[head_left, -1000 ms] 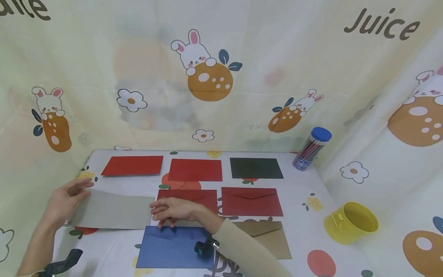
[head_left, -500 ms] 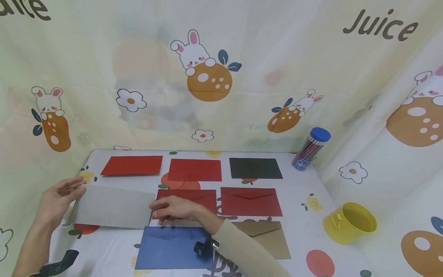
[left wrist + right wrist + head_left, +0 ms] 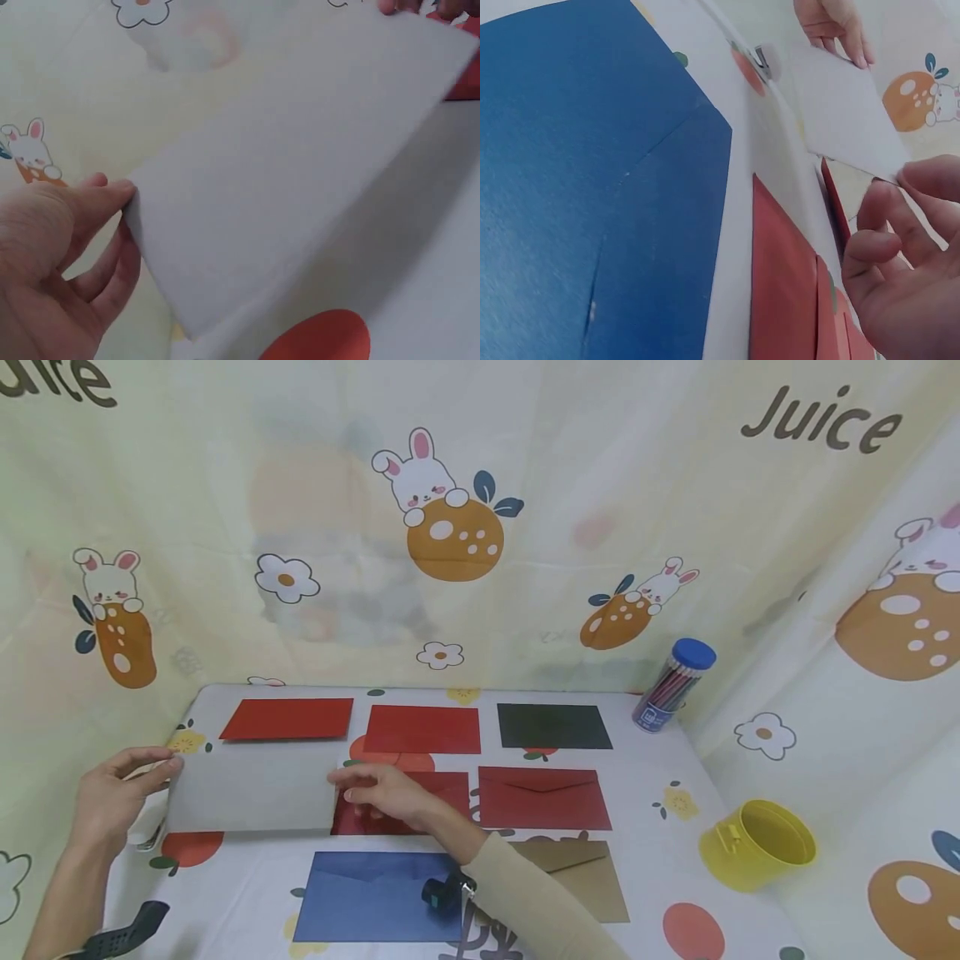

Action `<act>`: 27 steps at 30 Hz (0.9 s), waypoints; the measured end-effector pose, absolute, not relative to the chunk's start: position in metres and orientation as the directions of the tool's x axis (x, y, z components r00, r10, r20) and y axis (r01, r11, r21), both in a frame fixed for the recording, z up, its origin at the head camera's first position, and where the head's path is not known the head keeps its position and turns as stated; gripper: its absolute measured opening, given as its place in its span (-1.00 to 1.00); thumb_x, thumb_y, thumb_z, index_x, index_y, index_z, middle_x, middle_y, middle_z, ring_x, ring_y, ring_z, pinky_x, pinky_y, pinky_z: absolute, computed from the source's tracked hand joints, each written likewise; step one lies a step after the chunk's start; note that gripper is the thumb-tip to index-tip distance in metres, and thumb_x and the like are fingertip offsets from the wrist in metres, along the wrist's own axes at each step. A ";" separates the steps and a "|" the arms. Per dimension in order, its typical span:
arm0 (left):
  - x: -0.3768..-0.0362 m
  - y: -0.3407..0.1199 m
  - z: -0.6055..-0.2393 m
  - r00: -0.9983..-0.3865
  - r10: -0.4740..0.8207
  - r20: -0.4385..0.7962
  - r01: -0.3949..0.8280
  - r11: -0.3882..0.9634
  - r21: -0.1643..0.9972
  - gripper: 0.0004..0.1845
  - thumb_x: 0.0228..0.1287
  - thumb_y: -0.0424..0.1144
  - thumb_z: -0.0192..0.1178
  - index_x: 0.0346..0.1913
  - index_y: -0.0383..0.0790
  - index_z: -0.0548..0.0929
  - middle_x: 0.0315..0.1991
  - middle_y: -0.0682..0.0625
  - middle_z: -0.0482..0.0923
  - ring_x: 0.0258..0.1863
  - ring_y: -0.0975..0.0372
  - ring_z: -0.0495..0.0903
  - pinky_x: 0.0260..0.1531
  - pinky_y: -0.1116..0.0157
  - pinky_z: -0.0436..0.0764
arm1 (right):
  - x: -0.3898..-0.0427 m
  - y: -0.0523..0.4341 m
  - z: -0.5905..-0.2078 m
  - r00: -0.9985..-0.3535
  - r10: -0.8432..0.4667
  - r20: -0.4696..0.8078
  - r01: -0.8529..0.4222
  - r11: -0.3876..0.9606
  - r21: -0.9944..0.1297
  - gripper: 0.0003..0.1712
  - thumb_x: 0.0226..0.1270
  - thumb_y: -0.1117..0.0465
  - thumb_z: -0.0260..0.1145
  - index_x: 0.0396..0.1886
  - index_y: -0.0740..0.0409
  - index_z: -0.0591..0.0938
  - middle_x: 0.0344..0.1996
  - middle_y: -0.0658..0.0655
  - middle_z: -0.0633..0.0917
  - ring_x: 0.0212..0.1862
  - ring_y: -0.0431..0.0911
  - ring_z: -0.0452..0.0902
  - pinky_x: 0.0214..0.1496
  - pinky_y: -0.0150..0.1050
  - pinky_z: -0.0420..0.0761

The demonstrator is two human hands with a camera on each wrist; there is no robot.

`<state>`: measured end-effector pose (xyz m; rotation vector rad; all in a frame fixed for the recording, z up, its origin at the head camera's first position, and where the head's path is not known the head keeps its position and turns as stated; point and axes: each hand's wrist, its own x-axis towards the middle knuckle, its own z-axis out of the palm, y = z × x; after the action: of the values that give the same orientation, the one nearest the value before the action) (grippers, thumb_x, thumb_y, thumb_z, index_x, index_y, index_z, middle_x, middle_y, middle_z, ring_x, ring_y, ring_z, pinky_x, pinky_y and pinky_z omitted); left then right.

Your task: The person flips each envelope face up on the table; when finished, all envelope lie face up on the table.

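Note:
A grey envelope (image 3: 251,793) hangs a little above the table's left side, held between both hands. My left hand (image 3: 146,772) pinches its left edge, thumb on top; the left wrist view shows the grey envelope (image 3: 300,172) tilted, with the left hand (image 3: 75,247) at its corner. My right hand (image 3: 356,785) pinches the right edge, over a red envelope (image 3: 442,789). In the right wrist view the right hand (image 3: 900,247) meets the grey envelope (image 3: 847,120) at its near corner, beside a blue envelope (image 3: 585,187).
Flat on the table lie two red envelopes (image 3: 288,719) (image 3: 422,729) and a black one (image 3: 552,726) at the back, another red one (image 3: 543,797) mid-right, a blue one (image 3: 375,895) and a brown one (image 3: 592,877) in front. A pencil tube (image 3: 671,687) and yellow tin (image 3: 757,843) stand right.
Both hands have raised the grey envelope and carried it slightly away from me. The right hand has left the blue envelope's far edge and now sits over the red one.

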<state>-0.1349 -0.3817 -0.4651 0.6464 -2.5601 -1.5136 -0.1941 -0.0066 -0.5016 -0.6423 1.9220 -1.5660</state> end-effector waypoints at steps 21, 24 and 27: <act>-0.132 -0.382 -0.478 -0.968 -0.242 -0.072 -0.157 0.354 0.922 -0.45 0.44 0.03 0.19 0.41 -0.06 0.50 0.02 0.47 0.42 -0.01 0.57 0.37 -0.20 0.65 0.56 | -0.204 -0.008 -0.498 -0.868 -0.494 -0.039 -0.011 0.098 -0.995 -0.66 0.35 0.17 0.41 0.10 -0.14 0.76 -0.17 0.15 0.77 -0.24 0.30 0.57 -0.27 -0.15 0.60; -0.133 -0.381 -0.480 -0.968 -0.235 -0.089 -0.155 0.280 0.947 -0.46 0.44 0.00 0.20 0.40 -0.06 0.51 0.02 0.46 0.44 0.02 0.52 0.36 -0.17 0.59 0.60 | -0.205 -0.009 -0.497 -0.880 -0.473 -0.043 -0.001 0.091 -0.996 -0.69 0.33 0.15 0.42 0.06 -0.14 0.78 -0.25 0.33 0.70 -0.33 0.22 0.51 -0.24 -0.13 0.59; -0.135 -0.381 -0.482 -0.965 -0.242 -0.101 -0.157 0.227 0.961 -0.49 0.43 -0.02 0.22 0.38 -0.03 0.54 0.01 0.44 0.46 0.00 0.52 0.41 -0.21 0.55 0.63 | -0.205 -0.011 -0.496 -0.887 -0.461 -0.037 -0.002 0.083 -0.997 -0.68 0.34 0.15 0.42 0.08 -0.06 0.77 -0.42 0.35 0.60 -0.39 0.22 0.45 -0.30 -0.16 0.53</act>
<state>-0.1350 -0.3811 -0.4820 0.3923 -2.4053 -1.8706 -0.2050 -0.0110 -0.4962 -0.4586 2.0263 -1.8630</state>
